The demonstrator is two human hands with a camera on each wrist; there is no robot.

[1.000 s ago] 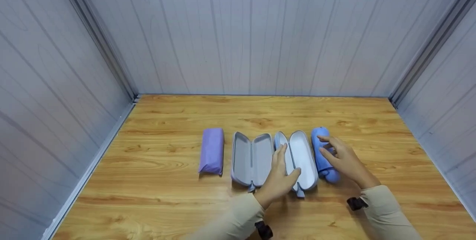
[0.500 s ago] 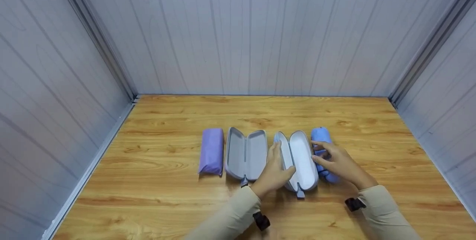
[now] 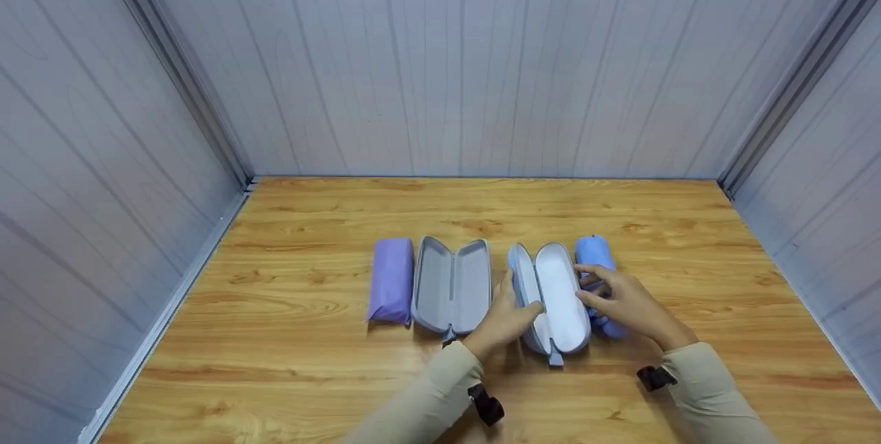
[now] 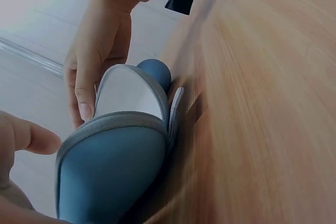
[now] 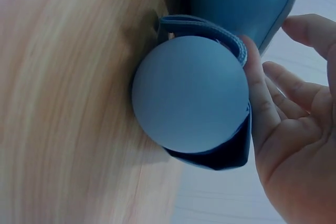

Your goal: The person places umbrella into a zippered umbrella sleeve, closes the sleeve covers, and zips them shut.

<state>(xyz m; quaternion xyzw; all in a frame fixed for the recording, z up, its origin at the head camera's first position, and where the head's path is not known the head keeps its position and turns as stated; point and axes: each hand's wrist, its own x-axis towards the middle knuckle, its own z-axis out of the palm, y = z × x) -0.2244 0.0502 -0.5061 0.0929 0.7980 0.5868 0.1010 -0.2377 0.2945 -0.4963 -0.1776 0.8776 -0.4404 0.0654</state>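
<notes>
A blue clamshell case (image 3: 563, 296) with a white lining lies unfolded on the table, its pull tab toward me. My left hand (image 3: 506, 323) is at its left half, fingers along the outer side and thumb over the rim; in the left wrist view the thumb (image 4: 39, 139) meets the rim. At the case's right half is my right hand (image 3: 637, 306), thumb at the rim, fingers reaching between the case and a rolled blue folding umbrella (image 3: 595, 255). In the right wrist view the umbrella's round end (image 5: 189, 95) and strap (image 5: 205, 27) sit against those fingers.
Left of the left hand lies a second unfolded clamshell case (image 3: 433, 292) with a grey lining. Beside it is a flat purple bundle (image 3: 391, 282). Panel walls enclose the wooden table (image 3: 275, 361) at the back and both sides.
The grey-lined case has shifted left, close to the purple bundle. My left hand has moved to the blue case's left side. The right hand has moved slightly left onto the case's right rim.
</notes>
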